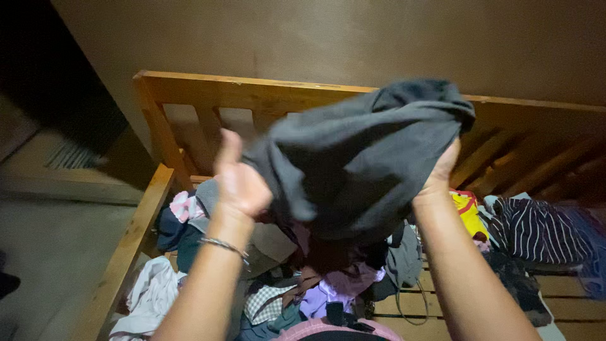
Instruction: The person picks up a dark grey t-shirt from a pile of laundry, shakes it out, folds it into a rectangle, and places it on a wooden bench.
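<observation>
Both hands were raised over a wooden slatted bed frame (pixel 151 208), holding a dark grey garment (pixel 360 158) up between them. The left hand (pixel 240 183) gripped the garment's left edge, thumb pointing up and the fingers curled into the cloth; a thin metal bracelet (pixel 225 245) circled that wrist. The right hand (pixel 440 172) held the garment's right side, its fingers hidden under the fabric, so how far they were closed could not be told beyond that they clutched the cloth. The garment hung bunched and slightly blurred in front of the frame's headboard (pixel 252 95), above the middle of the slats.

Below it a heap of clothes (pixel 315 278) lay across the frame's slats. Near the left rail sat a white crumpled piece (pixel 151 297), a pink-and-white patterned one (pixel 180 205) and a dark blue one (pixel 169 230). In the middle of the heap were a checked cloth (pixel 268 302), a lilac garment (pixel 338 287) and a grey piece with a thin looping cord (pixel 404 262). Toward the right side lay a yellow item with red printing (pixel 468 211), just beside a black-and-white striped garment (pixel 536 230). Bare wooden slats (pixel 568 303) showed at the near right corner. A plain tan wall (pixel 315 38) rose behind the headboard, and a grey floor (pixel 50 252) ran along the left of the frame.
</observation>
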